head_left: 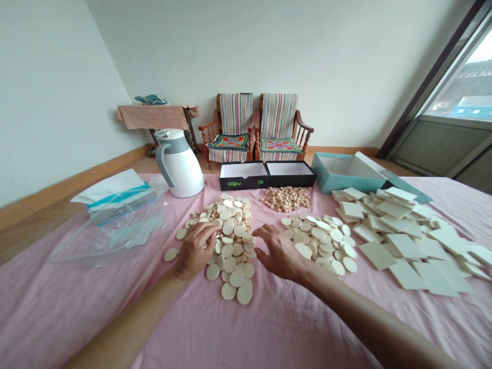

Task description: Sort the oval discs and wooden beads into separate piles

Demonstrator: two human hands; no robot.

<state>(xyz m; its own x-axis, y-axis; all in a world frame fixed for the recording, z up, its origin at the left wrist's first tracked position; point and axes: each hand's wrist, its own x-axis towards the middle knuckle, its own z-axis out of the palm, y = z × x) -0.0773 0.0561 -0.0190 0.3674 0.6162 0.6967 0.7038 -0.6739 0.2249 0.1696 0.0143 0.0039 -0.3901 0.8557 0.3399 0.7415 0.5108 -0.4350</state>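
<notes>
A mixed pile of round wooden discs (229, 264) and small wooden beads lies in the middle of the pink cloth. My left hand (197, 249) rests over the left side of this pile, its fingers curled and close together; what they hold, if anything, is hidden. On the pile's right edge, my right hand (277, 252) reaches in with thumb and fingers apart, nothing visible between them. A separate heap of discs (317, 237) sits just beyond my right wrist. Behind it is a heap of small beads (287, 199).
Square wooden tiles (407, 246) are heaped at the right, before an opened teal box (346, 174). Two black trays (246, 183) stand at the back. To the left are a white jug (186, 171) and clear plastic packaging (115, 238). Two chairs (279, 120) stand beyond.
</notes>
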